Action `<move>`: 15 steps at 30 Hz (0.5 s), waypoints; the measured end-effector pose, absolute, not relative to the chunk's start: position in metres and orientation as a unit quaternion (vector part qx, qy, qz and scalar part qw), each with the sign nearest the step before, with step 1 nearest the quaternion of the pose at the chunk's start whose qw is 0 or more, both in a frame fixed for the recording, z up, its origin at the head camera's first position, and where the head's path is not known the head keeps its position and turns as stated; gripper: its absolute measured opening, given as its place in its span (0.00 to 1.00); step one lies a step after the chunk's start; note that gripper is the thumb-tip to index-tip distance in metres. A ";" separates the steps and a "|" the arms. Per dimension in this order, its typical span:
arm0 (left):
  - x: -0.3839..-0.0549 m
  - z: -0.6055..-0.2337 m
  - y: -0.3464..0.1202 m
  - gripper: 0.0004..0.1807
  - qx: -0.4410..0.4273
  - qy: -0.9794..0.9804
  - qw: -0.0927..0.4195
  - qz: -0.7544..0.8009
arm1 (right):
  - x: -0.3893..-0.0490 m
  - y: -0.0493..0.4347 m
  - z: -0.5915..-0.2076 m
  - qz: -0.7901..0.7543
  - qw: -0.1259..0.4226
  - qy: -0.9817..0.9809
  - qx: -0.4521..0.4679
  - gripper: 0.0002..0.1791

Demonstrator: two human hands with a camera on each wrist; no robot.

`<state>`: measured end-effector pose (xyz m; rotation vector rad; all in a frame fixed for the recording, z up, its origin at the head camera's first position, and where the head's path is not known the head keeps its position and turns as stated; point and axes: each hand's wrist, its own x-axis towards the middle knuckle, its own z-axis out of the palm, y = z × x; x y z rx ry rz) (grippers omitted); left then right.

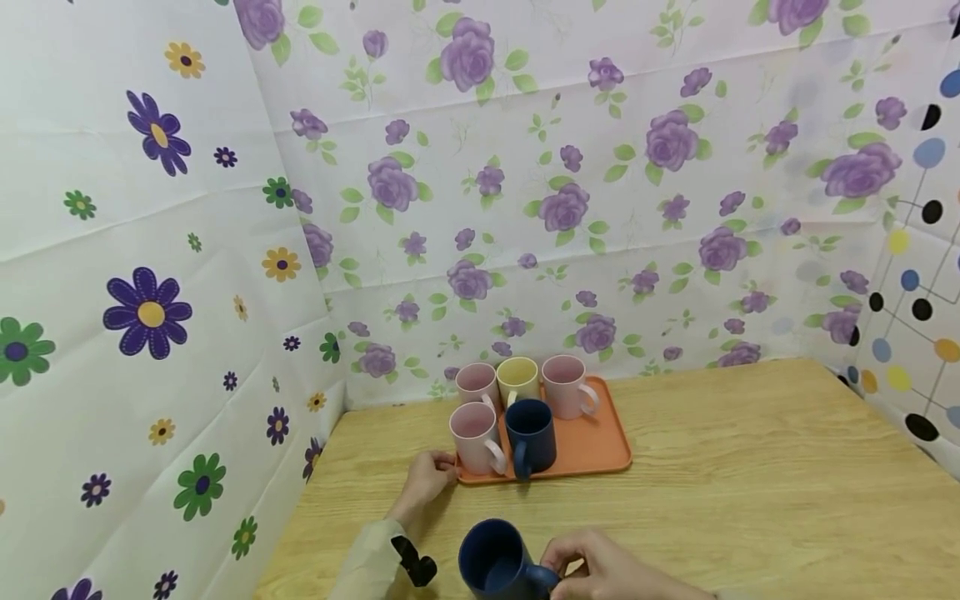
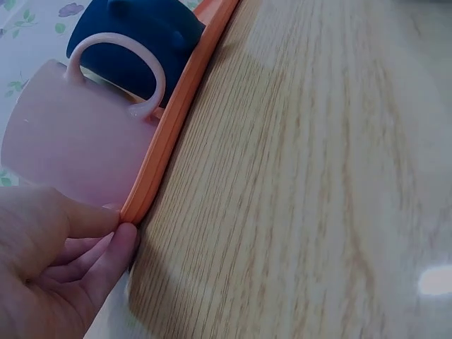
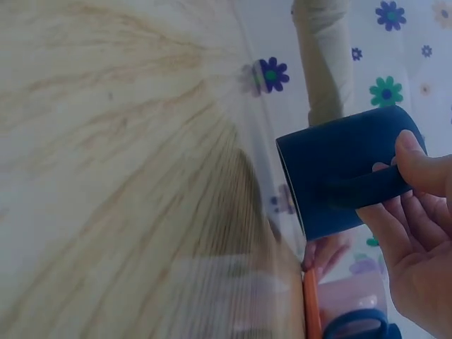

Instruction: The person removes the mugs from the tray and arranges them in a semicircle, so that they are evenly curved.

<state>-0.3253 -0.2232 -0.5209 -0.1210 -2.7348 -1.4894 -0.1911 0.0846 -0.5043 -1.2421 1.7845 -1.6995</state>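
Held blue mug [image 1: 495, 565] near-upright, handle [image 1: 539, 575] rightward

Before me, a wood-grain worktop [image 1: 720, 454] extends to a creased, rose-printed rear wall covering [image 1: 517, 142], flanked by a daisy-printed covering [image 1: 202, 292] on my left and a dot-patterned covering [image 1: 918, 337] on my right.

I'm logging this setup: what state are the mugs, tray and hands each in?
Orange rectangular tray, bearing five mugs.
Held navy cylindrical mug, roughly upright.
Navy cylindrical mug on tray, upright.
Front pink cylindrical mug, upright on tray.
Back left pink mug, upright on tray.
Back right pink mug, upright on tray.
Yellow cylindrical mug, upright on tray.
Left hand, pinching tray's near left corner.
Right hand, gripping held mug's handle.
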 end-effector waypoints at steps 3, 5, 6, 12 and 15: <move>-0.327 -0.520 -0.224 0.11 -0.052 -0.878 0.012 -0.475 | -0.189 0.077 -0.503 -0.606 0.211 0.629 -0.439 0.08; -0.327 -0.520 -0.224 0.10 -0.055 -0.880 0.012 -0.471 | -0.187 0.071 -0.502 -0.611 0.237 0.625 -0.425 0.08; -0.328 -0.519 -0.224 0.10 -0.056 -0.881 0.012 -0.471 | -0.186 0.069 -0.502 -0.612 0.246 0.623 -0.421 0.09; -0.329 -0.519 -0.226 0.11 -0.052 -0.885 -0.001 -0.462 | -0.181 0.050 -0.509 -0.591 0.240 0.625 -0.449 0.10; -0.329 -0.519 -0.226 0.11 -0.049 -0.886 -0.004 -0.461 | -0.179 0.042 -0.513 -0.578 0.225 0.623 -0.476 0.12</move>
